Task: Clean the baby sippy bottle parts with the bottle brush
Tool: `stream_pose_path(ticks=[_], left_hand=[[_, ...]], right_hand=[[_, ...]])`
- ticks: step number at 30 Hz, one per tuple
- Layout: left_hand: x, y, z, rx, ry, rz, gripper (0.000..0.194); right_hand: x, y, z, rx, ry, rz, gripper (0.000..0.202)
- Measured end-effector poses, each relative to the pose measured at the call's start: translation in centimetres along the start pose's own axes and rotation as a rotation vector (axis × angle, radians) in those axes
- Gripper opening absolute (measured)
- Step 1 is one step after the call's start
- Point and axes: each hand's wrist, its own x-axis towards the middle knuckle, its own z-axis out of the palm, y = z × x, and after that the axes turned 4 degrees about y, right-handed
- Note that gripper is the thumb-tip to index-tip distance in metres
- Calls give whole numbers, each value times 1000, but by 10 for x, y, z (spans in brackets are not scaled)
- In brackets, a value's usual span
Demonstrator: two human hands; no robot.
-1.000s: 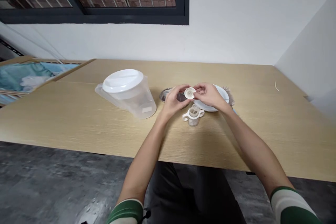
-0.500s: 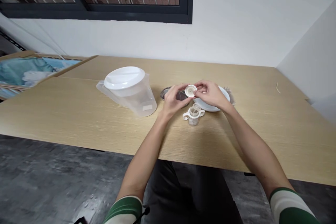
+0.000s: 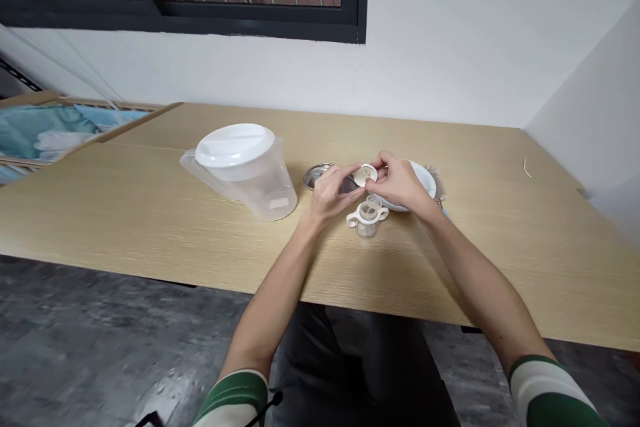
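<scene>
A small round white lid is held between both hands above the table. My left hand pinches its left side, and my right hand grips the right edge with thumb and fingers. Just below them stands a small clear cup with two white handles. Behind my left hand is a shiny metal dish, partly covered. A white plate or bowl lies partly hidden behind my right hand.
A translucent pitcher with a white lid stands to the left on the wooden table. A grey bristly brush sits right of the plate. Cloths lie in a crate at far left, and a thin white piece lies at right.
The lid has tilted slightly in my fingers, and both hands have shifted a little. The whole view has moved slightly.
</scene>
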Motion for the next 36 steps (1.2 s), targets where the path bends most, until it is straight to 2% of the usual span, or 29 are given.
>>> stream_pose_path(ticks=[6,11,20,26,29,31,33,36], left_hand=[[0,-1,1,-39,11,-78,48],[0,2,1,-40,-36,-100,47],[-2,3,5,27,-66,26,39],[-4,-2,6,-7,-115,28,37],[-4,0,7,-28,-83,0,38],[-3,4,7,-53,-25,-65,45],[-1,10,6,-91,38,-132,53],[1,16,6,-166,97,-171,61]], right_hand=[[1,-1,-5,-6,-53,-15,18],[-1,-7,-1,-79,24,31,17],[-2,-8,6,-120,93,66,18],[-4,-10,11,-153,160,54,22],[-4,-10,9,-146,164,55,21],[-1,-9,4,-64,125,67,20],[3,-7,-4,119,83,99,22],[10,-1,-13,377,111,166,31]])
